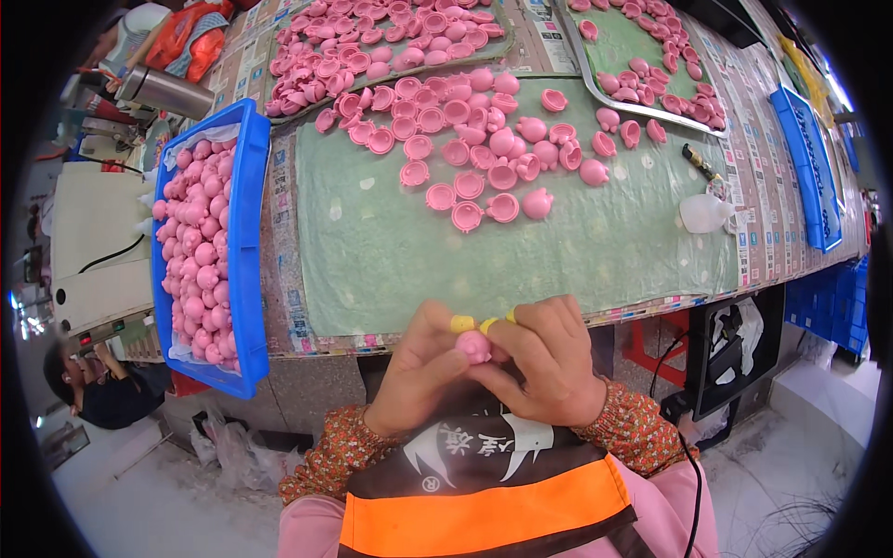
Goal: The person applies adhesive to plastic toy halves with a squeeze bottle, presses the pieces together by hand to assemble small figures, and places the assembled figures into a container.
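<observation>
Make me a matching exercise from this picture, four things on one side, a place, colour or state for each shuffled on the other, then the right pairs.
Things:
1. Round pink piece nearest the person
2. Pale bottle
3. Finger covers
4. Blue bin at the left

Descriptions:
A. Yellow
B. Filled with many small pink pieces
C. Held between left hand and right hand
D. Near the green sheet's right edge

Pairs: 1-C, 2-D, 3-A, 4-B
</observation>
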Action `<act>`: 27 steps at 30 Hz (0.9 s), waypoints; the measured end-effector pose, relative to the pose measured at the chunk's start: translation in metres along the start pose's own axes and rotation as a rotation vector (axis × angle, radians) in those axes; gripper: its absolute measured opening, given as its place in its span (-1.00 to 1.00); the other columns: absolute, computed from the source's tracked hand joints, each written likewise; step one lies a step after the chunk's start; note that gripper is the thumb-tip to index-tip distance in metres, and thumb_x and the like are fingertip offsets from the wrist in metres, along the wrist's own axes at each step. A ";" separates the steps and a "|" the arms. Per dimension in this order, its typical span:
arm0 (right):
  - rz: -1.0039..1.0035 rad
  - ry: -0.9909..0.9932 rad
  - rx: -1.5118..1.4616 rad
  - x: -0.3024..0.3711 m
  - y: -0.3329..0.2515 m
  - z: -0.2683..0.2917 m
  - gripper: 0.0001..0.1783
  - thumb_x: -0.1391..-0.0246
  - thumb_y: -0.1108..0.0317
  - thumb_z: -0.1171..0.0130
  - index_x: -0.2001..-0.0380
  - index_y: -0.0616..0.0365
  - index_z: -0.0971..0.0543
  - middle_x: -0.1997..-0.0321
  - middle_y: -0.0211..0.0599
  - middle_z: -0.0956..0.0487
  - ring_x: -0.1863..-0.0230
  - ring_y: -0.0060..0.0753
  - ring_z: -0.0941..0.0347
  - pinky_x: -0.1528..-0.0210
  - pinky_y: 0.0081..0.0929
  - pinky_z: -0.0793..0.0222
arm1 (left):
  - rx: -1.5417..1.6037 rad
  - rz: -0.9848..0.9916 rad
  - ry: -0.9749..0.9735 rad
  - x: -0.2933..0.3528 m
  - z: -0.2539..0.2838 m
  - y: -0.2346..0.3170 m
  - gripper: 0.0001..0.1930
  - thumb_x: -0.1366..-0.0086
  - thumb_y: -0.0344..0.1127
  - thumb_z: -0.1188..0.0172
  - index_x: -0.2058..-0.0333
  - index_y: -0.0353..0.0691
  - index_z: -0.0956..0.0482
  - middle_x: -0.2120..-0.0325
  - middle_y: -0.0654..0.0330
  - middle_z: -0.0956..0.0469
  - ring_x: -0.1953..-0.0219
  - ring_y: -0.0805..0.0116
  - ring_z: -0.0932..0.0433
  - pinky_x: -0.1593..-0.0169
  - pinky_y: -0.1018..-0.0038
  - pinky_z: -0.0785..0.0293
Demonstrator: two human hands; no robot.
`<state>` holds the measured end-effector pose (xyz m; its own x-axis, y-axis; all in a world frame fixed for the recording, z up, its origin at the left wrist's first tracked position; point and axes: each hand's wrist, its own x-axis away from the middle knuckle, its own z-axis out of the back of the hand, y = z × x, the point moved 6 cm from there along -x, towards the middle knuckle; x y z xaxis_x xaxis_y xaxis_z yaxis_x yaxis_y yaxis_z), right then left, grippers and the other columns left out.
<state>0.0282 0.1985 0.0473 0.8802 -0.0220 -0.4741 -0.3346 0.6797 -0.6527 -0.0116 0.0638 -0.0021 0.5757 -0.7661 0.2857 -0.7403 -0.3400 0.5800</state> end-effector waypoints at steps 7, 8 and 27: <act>0.034 -0.027 -0.019 0.003 0.001 -0.006 -0.64 0.22 0.34 -0.40 0.30 0.16 -0.55 0.37 -0.33 -0.43 0.42 -0.28 -0.36 0.40 -0.32 -0.23 | -0.124 0.124 0.100 0.006 0.013 -0.005 -0.65 -0.34 -0.37 -0.22 0.04 -0.14 -0.23 0.17 0.23 -0.49 0.11 0.47 -0.50 -0.05 0.48 -0.44; 0.053 -0.048 -0.023 0.004 0.000 -0.007 -0.65 0.24 0.35 -0.40 0.31 0.17 -0.55 0.38 -0.33 -0.42 0.43 -0.28 -0.36 0.41 -0.32 -0.23 | -0.114 0.105 0.060 0.007 0.015 -0.006 -0.71 -0.35 -0.45 -0.16 0.06 -0.15 -0.24 0.13 0.20 -0.48 0.05 0.46 -0.49 -0.09 0.45 -0.42; 0.224 0.013 -0.003 0.015 -0.014 -0.009 -0.65 0.41 0.44 -0.40 0.42 0.27 -0.58 0.51 -0.37 -0.35 0.57 -0.34 -0.22 0.55 -0.37 -0.07 | 0.063 0.051 -0.023 0.009 0.017 -0.019 -0.75 -0.30 -0.55 -0.15 0.17 -0.14 -0.28 0.17 0.24 -0.48 0.07 0.49 -0.46 -0.04 0.48 -0.37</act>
<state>0.0431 0.1822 0.0444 0.7793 0.1197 -0.6152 -0.5222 0.6667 -0.5318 0.0021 0.0540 -0.0232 0.5294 -0.7952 0.2956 -0.7891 -0.3337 0.5157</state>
